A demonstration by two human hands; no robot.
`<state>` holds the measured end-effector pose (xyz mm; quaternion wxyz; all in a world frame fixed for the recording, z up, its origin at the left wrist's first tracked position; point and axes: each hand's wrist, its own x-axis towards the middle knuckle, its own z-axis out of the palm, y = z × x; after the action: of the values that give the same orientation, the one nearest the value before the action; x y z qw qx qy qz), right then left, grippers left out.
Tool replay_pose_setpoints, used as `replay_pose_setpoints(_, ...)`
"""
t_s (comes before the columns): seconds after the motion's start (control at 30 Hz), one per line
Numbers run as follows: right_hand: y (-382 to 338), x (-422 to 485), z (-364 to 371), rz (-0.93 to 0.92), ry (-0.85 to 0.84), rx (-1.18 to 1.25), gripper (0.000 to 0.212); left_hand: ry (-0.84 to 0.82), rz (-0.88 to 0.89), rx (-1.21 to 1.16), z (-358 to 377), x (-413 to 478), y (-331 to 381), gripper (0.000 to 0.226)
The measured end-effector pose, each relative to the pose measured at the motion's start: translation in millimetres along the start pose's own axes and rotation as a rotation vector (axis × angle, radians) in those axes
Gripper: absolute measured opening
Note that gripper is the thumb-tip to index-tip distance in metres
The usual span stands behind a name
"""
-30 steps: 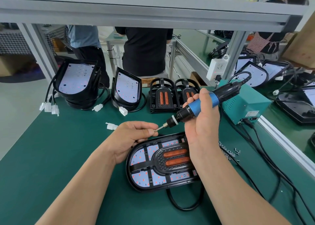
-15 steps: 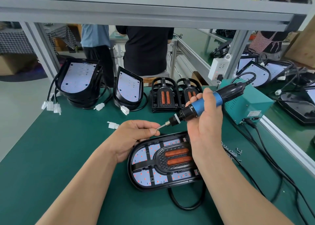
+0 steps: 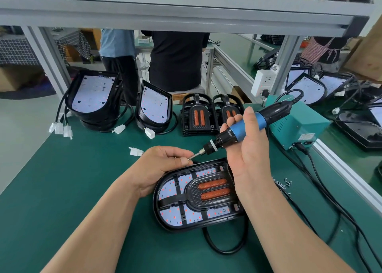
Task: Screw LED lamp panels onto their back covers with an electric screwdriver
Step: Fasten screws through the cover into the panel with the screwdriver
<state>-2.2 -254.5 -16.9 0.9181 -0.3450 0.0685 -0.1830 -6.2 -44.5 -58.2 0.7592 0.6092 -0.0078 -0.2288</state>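
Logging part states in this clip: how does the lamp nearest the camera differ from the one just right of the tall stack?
The near lamp lies flat; the back lamp stands tilted. The near lamp wears a black grille with two orange bars; the back lamp's white panel is bare. Both have black housings and cables.

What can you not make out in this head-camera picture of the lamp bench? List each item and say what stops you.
- Head view: whether a screw sits on the bit; the left hand pinching its tip hides it.
- Head view: the lamp panel's right end; the right hand, gripping the screwdriver, covers it.
- Head view: the loose screws; too small to count.
- Head view: the label on the teal box; too small to read.
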Motion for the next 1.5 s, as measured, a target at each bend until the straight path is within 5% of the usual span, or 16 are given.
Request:
replay_pose_setpoints(0.33, -4, 4, -6, 0.017, 0.076, 0.123, 0.02, -0.008, 0.004, 0.072, -3, 2, 0, 0.029)
replay_pose_setpoints(0.57, -28, 16, -16, -0.041, 0.046, 0.198, 0.022, -0.075, 0.031, 0.334, -5, -6, 8, 0.049)
replay_pose_setpoints(1.5, -46, 13, -15, -0.229, -0.151, -0.104, 0.008, -0.042, 0.15, 0.53, -3, -2, 3, 0.02)
